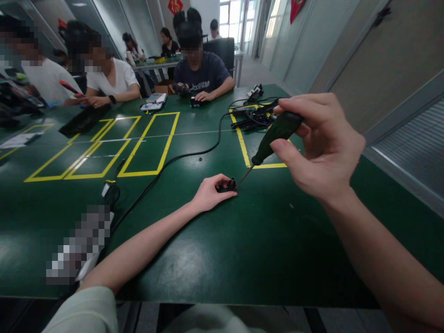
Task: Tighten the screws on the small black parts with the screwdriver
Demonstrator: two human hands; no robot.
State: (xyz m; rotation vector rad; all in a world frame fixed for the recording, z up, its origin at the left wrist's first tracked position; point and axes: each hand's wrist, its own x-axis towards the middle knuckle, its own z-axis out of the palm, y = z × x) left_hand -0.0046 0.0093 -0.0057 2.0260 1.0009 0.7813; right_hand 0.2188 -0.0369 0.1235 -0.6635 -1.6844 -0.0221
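My right hand [321, 143] is closed around the dark green handle of a screwdriver [274, 138], held at a slant with its thin shaft pointing down and left. The tip meets, or comes very close to, a small black part [231, 184] with a short round stub on top. My left hand [215, 192] rests on the green table, its thumb and fingers pinching that part from the left. The exact kind of the part is too small to make out, and so is the spot where the tip sits.
A black cable [187, 153] runs across the green table [194, 240]. Yellow tape rectangles [159, 145] mark its surface. A pile of black cables and parts [255, 118] lies at the back right. Across the table a person in a dark shirt [204, 69] handles a small black object.
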